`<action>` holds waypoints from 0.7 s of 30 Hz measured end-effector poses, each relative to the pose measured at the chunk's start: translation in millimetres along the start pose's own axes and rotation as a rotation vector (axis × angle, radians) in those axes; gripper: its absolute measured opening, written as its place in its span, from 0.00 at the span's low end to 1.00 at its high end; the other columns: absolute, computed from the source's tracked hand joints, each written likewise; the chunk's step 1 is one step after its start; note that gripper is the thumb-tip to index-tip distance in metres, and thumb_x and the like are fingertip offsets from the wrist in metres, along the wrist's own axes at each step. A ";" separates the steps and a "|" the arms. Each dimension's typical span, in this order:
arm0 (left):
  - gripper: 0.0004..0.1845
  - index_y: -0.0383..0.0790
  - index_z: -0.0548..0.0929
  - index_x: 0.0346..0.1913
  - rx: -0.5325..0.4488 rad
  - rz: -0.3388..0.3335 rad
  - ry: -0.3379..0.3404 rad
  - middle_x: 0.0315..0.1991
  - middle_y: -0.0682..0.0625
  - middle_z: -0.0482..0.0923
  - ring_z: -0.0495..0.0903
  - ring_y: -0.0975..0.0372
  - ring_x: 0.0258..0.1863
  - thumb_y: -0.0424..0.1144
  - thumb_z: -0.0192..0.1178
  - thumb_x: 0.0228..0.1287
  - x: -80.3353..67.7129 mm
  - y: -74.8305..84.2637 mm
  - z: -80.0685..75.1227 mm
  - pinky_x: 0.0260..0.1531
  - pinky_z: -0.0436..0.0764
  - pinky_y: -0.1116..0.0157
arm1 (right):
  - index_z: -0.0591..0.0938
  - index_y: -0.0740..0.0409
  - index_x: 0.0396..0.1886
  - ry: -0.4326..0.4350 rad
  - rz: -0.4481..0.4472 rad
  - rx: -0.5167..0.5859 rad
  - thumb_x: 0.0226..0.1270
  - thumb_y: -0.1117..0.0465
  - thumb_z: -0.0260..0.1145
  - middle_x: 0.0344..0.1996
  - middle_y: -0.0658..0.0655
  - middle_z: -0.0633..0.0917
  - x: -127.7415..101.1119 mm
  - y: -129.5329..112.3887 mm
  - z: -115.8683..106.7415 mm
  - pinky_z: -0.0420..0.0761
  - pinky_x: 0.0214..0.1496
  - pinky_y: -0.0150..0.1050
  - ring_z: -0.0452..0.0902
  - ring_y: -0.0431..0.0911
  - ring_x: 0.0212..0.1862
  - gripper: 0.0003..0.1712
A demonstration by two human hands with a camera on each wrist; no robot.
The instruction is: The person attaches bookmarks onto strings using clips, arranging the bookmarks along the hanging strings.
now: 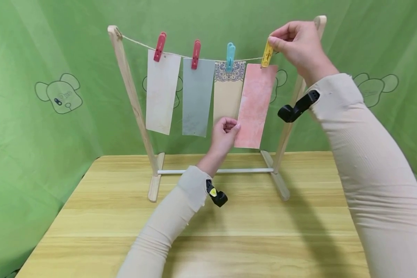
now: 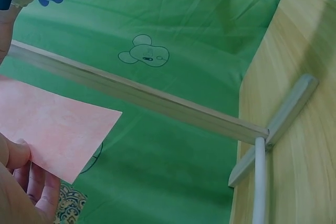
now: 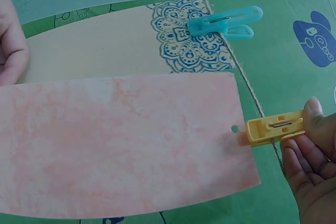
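A pink paper card (image 1: 256, 106) hangs at the right end of a string (image 1: 139, 43), its top edge in the mouth of a yellow clothespin (image 3: 273, 128). My right hand (image 1: 300, 48) pinches the handles of that clothespin between thumb and fingers. Lower down, my left hand (image 1: 224, 137) holds the pink card's left edge, thumb in front and fingers behind, as the left wrist view shows. Beside it hangs a beige card (image 1: 226, 96) with a blue patterned top, under a blue clothespin (image 3: 226, 23). The right wrist view shows a small hole near the pink card's top edge.
A white card (image 1: 162, 92) and a grey-green card (image 1: 197, 98) hang further left under red clothespins (image 1: 160, 46). The string runs between wooden posts (image 1: 132, 90) joined by a white bar (image 1: 244, 170), standing on a wooden table (image 1: 118, 216). Green cloth (image 1: 90, 34) lies behind.
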State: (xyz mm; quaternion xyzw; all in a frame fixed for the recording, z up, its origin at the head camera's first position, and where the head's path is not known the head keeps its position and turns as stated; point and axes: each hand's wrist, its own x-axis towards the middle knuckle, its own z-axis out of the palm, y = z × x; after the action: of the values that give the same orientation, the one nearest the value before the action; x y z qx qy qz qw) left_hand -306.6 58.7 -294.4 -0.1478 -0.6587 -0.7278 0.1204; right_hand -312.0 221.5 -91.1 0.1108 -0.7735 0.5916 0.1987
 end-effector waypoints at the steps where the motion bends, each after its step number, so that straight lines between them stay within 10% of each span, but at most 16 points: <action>1: 0.04 0.29 0.77 0.36 0.004 0.002 0.001 0.27 0.53 0.72 0.70 0.67 0.27 0.25 0.60 0.60 0.3 0.5 -0.2 0.27 0.72 0.77 | 0.82 0.56 0.30 0.000 0.001 0.001 0.59 0.67 0.67 0.28 0.49 0.80 0.1 -0.1 0.1 0.76 0.34 0.21 0.73 0.38 0.32 0.03; 21: 0.05 0.27 0.77 0.37 -0.053 -0.011 -0.015 0.27 0.52 0.73 0.71 0.67 0.26 0.24 0.60 0.59 0.0 3.4 7.1 0.26 0.73 0.77 | 0.82 0.59 0.30 0.011 -0.010 0.007 0.58 0.67 0.68 0.26 0.49 0.80 0.7 0.9 2.3 0.76 0.32 0.21 0.73 0.38 0.31 0.02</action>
State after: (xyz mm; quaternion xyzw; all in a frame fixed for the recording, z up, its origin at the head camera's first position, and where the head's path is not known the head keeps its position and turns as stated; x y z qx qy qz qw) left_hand -304.9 65.4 -290.7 -0.1528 -0.6409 -0.7446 0.1072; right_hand -313.4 219.6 -92.1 0.1121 -0.7697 0.5940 0.2053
